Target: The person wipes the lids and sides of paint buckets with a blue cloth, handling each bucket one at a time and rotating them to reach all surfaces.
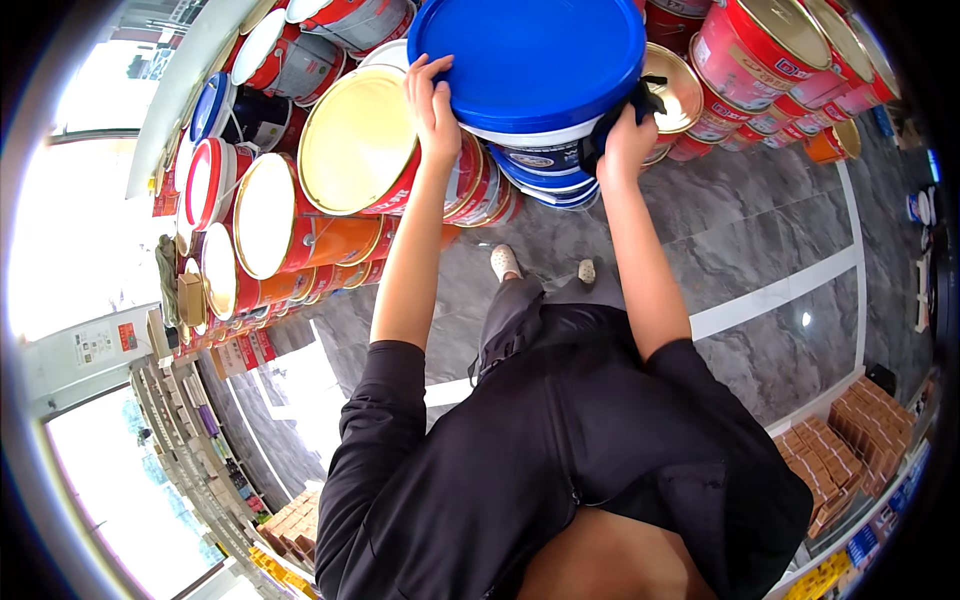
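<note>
A large plastic bucket with a blue lid stands at the top centre, on top of other blue-and-white buckets. My left hand rests against the left side of its lid, thumb and fingers apart on the rim. At the lid's right side, my right hand is closed around a black cloth or glove-like item pressed to the bucket's wall. Whether this hand also grips the bucket, I cannot tell.
Stacked metal pails with gold lids rise at the left. More red pails stand at the upper right. Brown cartons sit at the lower right, near shelving. Grey marbled floor tiles lie around my feet.
</note>
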Available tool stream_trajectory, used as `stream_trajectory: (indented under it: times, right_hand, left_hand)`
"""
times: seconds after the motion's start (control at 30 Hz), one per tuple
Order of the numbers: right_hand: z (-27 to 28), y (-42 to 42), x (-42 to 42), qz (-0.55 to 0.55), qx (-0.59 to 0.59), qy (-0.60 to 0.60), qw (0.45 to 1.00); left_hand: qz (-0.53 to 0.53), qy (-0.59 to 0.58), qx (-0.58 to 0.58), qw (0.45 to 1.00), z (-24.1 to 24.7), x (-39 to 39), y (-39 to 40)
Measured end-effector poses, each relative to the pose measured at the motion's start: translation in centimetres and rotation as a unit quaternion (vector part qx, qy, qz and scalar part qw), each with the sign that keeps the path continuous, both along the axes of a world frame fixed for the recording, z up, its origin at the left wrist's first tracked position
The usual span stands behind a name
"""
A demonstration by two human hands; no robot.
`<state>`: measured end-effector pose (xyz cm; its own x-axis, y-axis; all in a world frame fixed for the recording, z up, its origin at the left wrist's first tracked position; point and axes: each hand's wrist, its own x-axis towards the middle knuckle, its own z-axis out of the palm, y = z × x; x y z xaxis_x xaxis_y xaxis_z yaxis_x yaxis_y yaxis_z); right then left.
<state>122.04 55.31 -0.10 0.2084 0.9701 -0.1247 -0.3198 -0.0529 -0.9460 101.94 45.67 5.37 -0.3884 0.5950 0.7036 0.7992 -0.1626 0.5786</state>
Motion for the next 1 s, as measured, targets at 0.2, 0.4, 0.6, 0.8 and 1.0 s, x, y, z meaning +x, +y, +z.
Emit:
stream_trajectory:
  times: [0.2, 0.4, 0.6, 0.8, 1.0]
  right_hand:
    - [0.6, -6.3, -1.5, -0.039, 0.068, -0.146, 0.986]
    - [-1.0, -12.8, -9.3, -0.047, 0.02, -0.015, 0.999]
    - [-1.4, -14.2, -17.3, -0.113, 0.019, 0.027, 0.993]
    - [4.6, -14.7, -19.3, -0.093, -0.197, 0.25, 0.943]
    - [1.2, -13.7, -16.8, 0.09, -0.204, 0.434, 0.873]
  left_hand:
    - [-0.233, -0.297, -0.023, 0.926, 1.4, -2.2, -2.1]
    - [-0.31, -0.309, -0.032, 0.899, 1.5, -3.9, -2.9]
    - [-0.389, -0.262, -0.055, 0.882, 1.8, -5.4, -3.3]
    - [-0.434, -0.217, -0.049, 0.873, 1.0, -7.1, -3.3]
    - [-0.462, -0.183, -0.038, 0.867, 0.4, -7.9, -2.9]
